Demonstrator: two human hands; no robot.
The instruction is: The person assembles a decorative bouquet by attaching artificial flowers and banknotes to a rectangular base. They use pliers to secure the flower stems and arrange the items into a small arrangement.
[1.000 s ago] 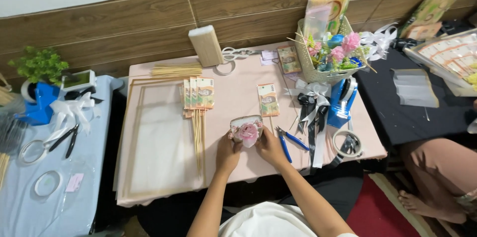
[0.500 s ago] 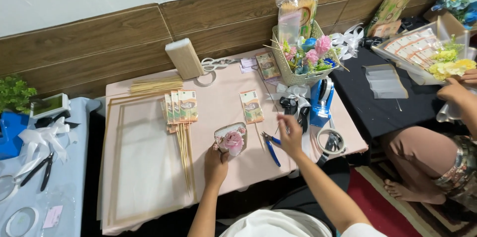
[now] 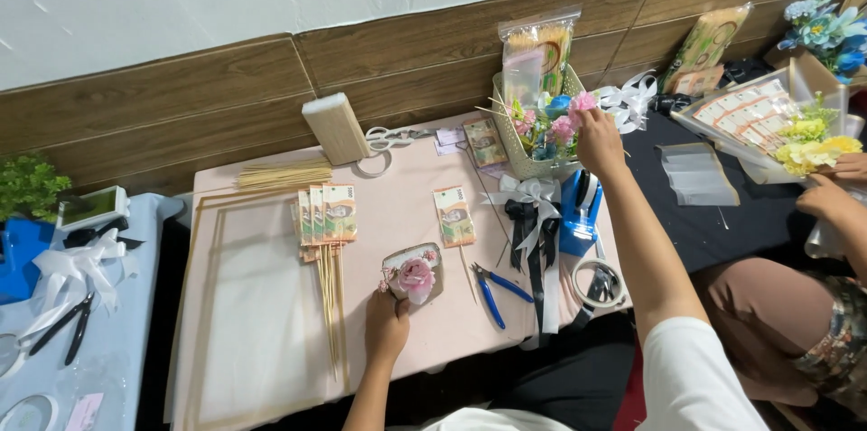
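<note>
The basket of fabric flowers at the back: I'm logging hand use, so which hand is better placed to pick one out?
The right hand. It is already at the white basket, fingers on the pink flowers. The left hand is at the near edge, holding the pink rose piece.

Left hand (image 3: pixel 386 326) low, fingers curled; right hand (image 3: pixel 599 140) at full reach, fingers pinched.

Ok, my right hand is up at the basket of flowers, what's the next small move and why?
Probably pinch one pink flower and lift it out. Your right hand already rests on the blooms in the white basket, while your left hand steadies the small piece with a pink rose on the table, which looks ready for another flower.
</note>
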